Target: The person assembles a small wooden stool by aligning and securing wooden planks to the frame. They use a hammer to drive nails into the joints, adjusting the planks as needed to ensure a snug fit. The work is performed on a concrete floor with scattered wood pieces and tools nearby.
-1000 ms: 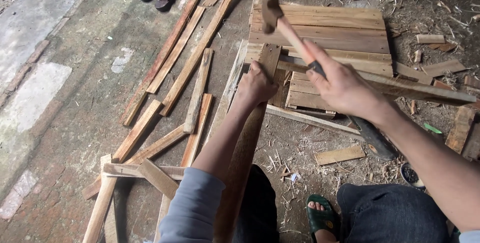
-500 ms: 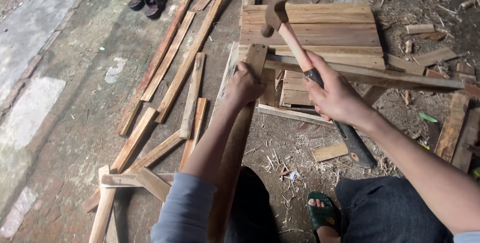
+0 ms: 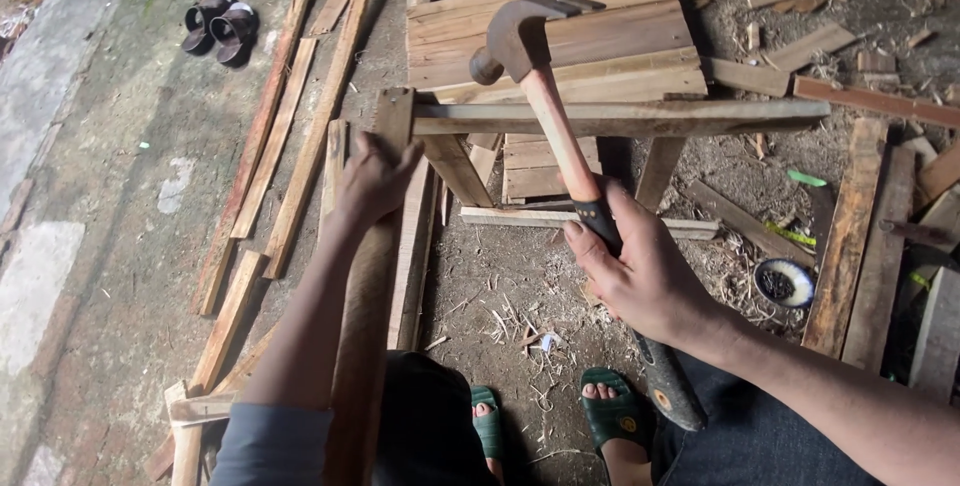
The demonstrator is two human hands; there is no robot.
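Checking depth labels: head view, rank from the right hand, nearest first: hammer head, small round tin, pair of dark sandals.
1. Small round tin: on the ground just right of the right hand.
2. Hammer head: up the handle, above the wooden frame.
3. Pair of dark sandals: far top left, beyond the left hand.

Left arm (image 3: 300,346): grey-blue sleeve (image 3: 270,441) pushed up near the elbow. Right arm (image 3: 830,396): bare. Dark trousers (image 3: 760,441). Green sandals (image 3: 615,416), toes showing. No rings or watch visible.
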